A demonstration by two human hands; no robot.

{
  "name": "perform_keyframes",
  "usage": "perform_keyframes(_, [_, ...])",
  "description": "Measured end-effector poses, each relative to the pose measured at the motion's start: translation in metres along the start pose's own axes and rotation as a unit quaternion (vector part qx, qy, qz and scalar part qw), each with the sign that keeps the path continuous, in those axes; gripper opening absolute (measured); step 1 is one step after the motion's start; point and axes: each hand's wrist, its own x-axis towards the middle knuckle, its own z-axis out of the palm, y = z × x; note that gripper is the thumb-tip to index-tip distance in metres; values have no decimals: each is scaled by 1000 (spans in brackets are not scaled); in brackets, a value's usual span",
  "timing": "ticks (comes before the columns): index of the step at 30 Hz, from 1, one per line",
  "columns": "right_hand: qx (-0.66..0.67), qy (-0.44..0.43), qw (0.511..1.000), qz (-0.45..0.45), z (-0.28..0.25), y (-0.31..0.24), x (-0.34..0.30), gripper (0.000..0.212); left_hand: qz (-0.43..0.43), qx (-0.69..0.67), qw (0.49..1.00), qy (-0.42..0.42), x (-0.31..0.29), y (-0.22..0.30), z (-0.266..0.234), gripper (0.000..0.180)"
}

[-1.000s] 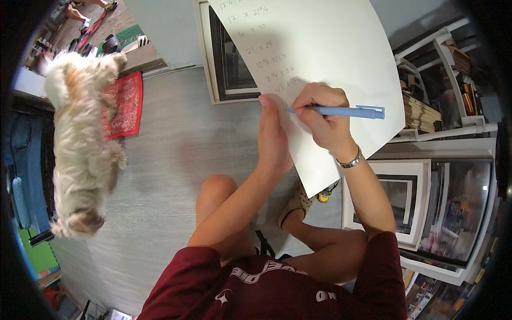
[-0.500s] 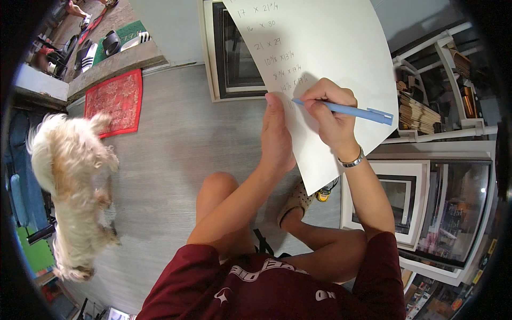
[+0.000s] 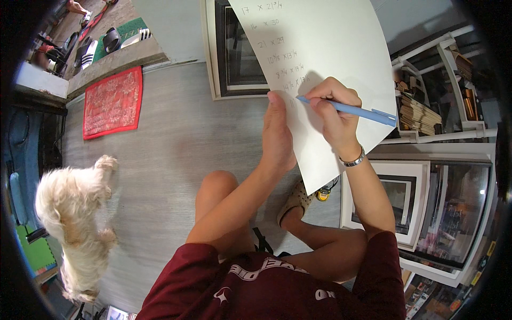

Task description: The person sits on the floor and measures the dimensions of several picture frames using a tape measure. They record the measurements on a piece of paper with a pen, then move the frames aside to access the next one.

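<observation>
One blue pen (image 3: pixel 365 112) pinched in right hand (image 3: pixel 340 114), tip at white paper (image 3: pixel 354 48) beneath; left hand (image 3: pixel 279 136) along paper's left edge, can't tell grip. Unmarked paper right of fingers; grey floor (image 3: pixel 176 122) left of thumb.

You are in what looks like a home with a workshop or store sharing the room, though you cannot tell which use comes first. The home side shows in the shaggy pale dog (image 3: pixel 74 213) on your grey floor (image 3: pixel 160 133), the red mat (image 3: pixel 113 104) by the doorsill (image 3: pixel 117 68) and the sandals (image 3: pixel 111 41) beyond it. To your right, white frames (image 3: pixel 422 184) stand together near a crowded white rack (image 3: pixel 447 60); another frame (image 3: pixel 212 64) stands by the wall ahead.
</observation>
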Motion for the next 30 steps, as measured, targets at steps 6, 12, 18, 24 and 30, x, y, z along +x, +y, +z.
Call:
perform_keyframes(6, [-4, -11, 1000, -9, 0, 1, -2, 9, 17, 0, 1000, -3, 1, 0, 3, 68])
perform_keyframes(12, [-13, 8, 1000, -12, 2, 4, -2, 10, 4, 5, 1000, 12, 1, 0, 2, 69])
perform_keyframes(18, [-13, 19, 999, -30, 1, 4, -2, 10, 15, 6, 1000, -8, 2, 2, 2, 69])
perform_keyframes(24, [-22, 10, 999, -48, -4, 10, -3, 10, -5, -12, 1000, 4, 5, -2, -2, 72])
perform_keyframes(30, [-14, 32, 999, -27, -5, 10, -4, 9, 6, 5, 1000, -5, 7, -3, -4, 75])
